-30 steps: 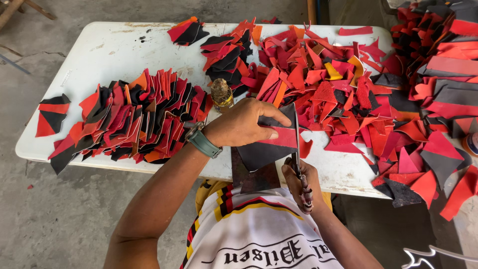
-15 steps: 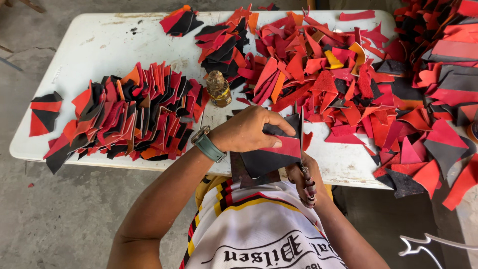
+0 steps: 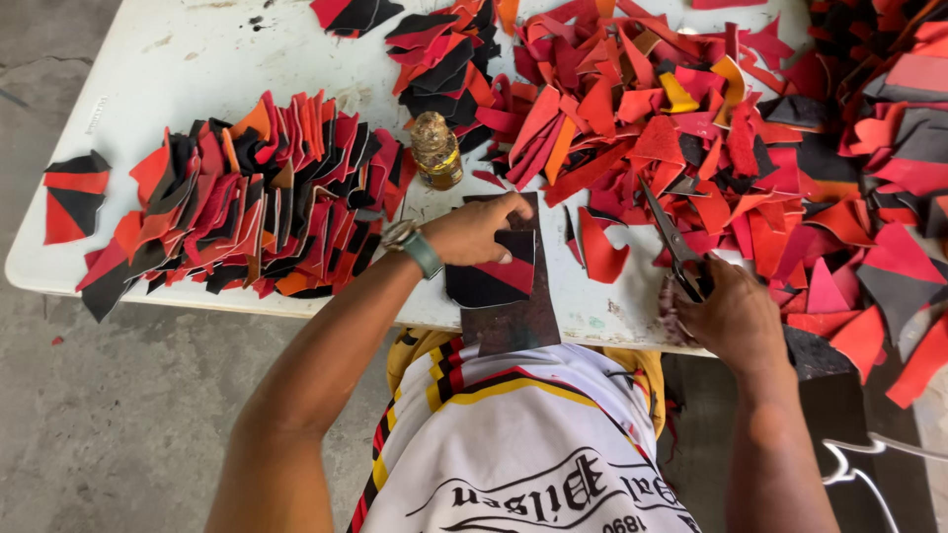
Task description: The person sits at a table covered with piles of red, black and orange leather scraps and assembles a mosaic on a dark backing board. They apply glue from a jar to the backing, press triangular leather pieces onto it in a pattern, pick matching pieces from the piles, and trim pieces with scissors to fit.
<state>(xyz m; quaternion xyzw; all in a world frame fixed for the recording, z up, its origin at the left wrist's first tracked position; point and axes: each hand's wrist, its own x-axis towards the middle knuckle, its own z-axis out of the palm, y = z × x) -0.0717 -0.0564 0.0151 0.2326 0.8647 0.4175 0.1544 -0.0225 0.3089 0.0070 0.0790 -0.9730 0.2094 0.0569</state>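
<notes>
The left hand [image 3: 474,232] lies flat on a black and red piece [image 3: 491,276] and presses it down with its fingers spread, so it is not closed around anything. That piece sits on a dark brown board [image 3: 513,321] near the front edge of the white table [image 3: 178,69], right in front of the person. A bit of the board sticks out past the table edge, toward the person's striped shirt [image 3: 523,444]. A watch with a green band [image 3: 420,247] is on the left wrist. The right hand [image 3: 726,316] is off to the side, well apart from the piece, and it is closed tight around the handles of a pair of scissors [image 3: 671,242]. The scissor blades are together and point up and away over the table. Just beside the blades lies a curved red scrap [image 3: 599,252]. Behind the left hand stands a small brown bottle [image 3: 436,150], near the board but not touching it. To the left of the bottle there is a neat row of cut pieces [image 3: 247,197] in red, black and orange, all leaning on each other. Farther left lies one more black and red piece [image 3: 74,197] by itself. On the right side of the table is a big messy heap of scraps [image 3: 731,118] in the same colours.
</notes>
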